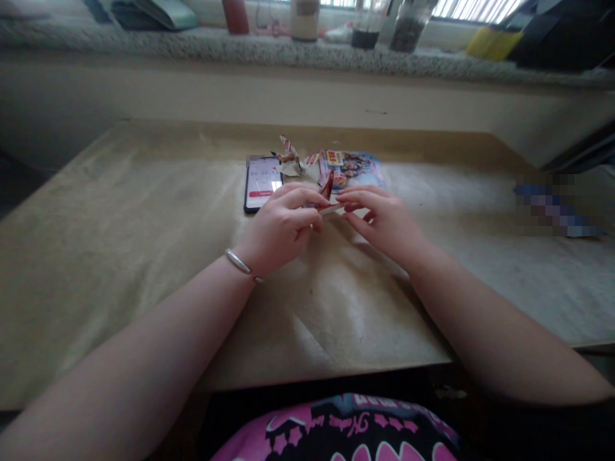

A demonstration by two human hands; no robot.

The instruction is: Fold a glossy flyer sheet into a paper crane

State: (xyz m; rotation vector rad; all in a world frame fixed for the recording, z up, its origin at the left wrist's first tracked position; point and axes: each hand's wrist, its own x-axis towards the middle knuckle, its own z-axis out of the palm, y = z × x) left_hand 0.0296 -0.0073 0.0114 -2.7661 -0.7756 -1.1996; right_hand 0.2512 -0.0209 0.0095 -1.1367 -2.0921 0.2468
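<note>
Both hands meet over the middle of a paper-covered table (144, 211). My left hand (283, 224), with a silver bangle on its wrist, is closed in a pinch on a small folded piece of red-and-white printed paper (328, 192). My right hand (382, 218) pinches the same piece from the right with its fingertips. Just behind the hands lie a finished folded paper shape (291, 157) and a colourful printed leaflet (353, 168). A phone (262, 182) with a lit screen lies flat to the left of them.
A stone ledge (240, 48) runs along the back below a window, with jars, a red bottle and other items on it. A blurred blue object (557, 208) lies at the table's right side. The table's front edge is close to my body.
</note>
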